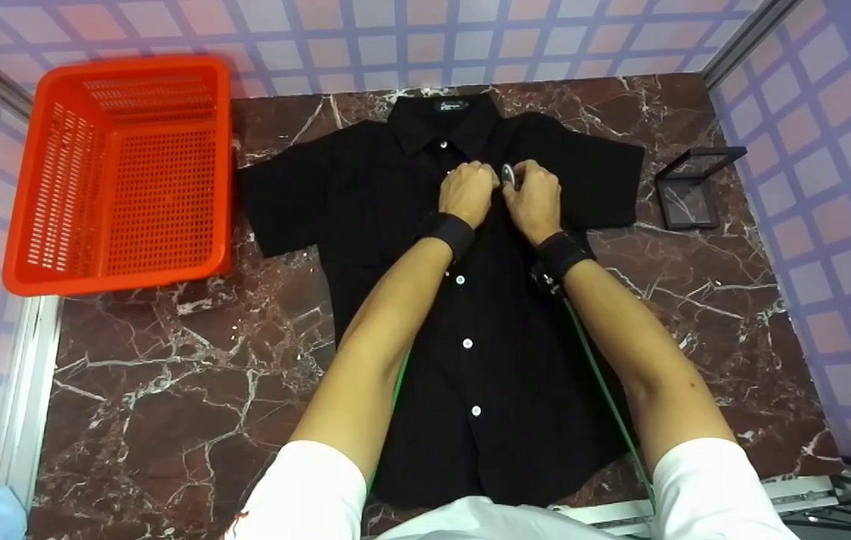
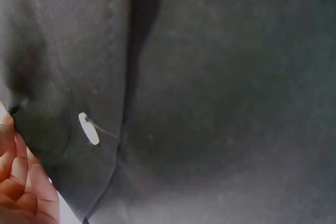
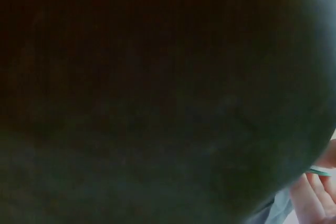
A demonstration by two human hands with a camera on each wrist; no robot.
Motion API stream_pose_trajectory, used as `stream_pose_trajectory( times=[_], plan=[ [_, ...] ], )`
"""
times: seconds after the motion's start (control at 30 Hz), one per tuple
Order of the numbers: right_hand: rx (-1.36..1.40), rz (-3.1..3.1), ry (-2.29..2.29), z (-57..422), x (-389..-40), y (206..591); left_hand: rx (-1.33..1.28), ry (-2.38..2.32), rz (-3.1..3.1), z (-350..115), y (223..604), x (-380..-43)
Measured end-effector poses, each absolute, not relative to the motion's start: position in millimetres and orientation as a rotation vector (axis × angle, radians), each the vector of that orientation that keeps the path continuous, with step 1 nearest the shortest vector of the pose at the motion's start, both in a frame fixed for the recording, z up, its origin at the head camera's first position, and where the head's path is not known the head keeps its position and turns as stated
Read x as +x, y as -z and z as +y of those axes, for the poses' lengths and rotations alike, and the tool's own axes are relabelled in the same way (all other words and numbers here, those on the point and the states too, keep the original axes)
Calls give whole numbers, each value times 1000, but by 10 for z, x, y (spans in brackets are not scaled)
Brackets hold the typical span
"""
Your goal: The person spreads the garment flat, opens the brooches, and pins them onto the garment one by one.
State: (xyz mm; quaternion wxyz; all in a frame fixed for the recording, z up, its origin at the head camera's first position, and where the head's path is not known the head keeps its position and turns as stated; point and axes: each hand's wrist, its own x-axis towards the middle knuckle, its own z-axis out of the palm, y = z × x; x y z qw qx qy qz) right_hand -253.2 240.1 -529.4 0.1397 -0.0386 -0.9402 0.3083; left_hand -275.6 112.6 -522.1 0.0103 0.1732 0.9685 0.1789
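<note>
A black short-sleeved shirt (image 1: 388, 202) lies front up, its collar away from me, with white buttons (image 1: 468, 343) down the placket. My left hand (image 1: 466, 193) pinches the shirt's fabric at the upper placket. In the left wrist view, the left fingers (image 2: 18, 174) grip a fabric edge, and a white button (image 2: 89, 128) stands out on a thread close by. Just beside it, my right hand (image 1: 534, 196) holds a small silver object (image 1: 508, 175) with a rounded end; its kind is not clear. Dark cloth fills most of the right wrist view, with right fingers (image 3: 310, 198) in its corner.
A red plastic basket (image 1: 223, 172) with slotted walls stands at the back left. To the right of the shirt is a small black frame-like stand (image 1: 687, 199). Green cords (image 1: 601, 375) run along both arms. Checked walls bound the brown marbled table (image 1: 163, 405).
</note>
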Motion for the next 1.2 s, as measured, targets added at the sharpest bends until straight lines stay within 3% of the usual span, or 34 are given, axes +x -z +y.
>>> stream_pose_trajectory(
  times=[0.37, 0.63, 0.77, 1.0, 1.2],
  plan=[
    [-267, -2669, -1205, 2408, -2560, 5294, 503, -632, 2985, 1139, 5220, -2744],
    [-617, -2259, -2091, 2371, -2572, 5291, 530, -667, 2981, 1123, 5254, -2742],
    [-712, -2063, -2309, 2364, -2582, 5288, 552, -657, 2965, 1122, 5261, -2738],
    [-665, -2199, -2156, 2365, -2588, 5310, 512, -617, 2937, 1109, 5257, -2722],
    [-426, -2620, -1554, 2391, -2589, 5271, 530, -557, 2938, 1087, 5247, -2728]
  ],
)
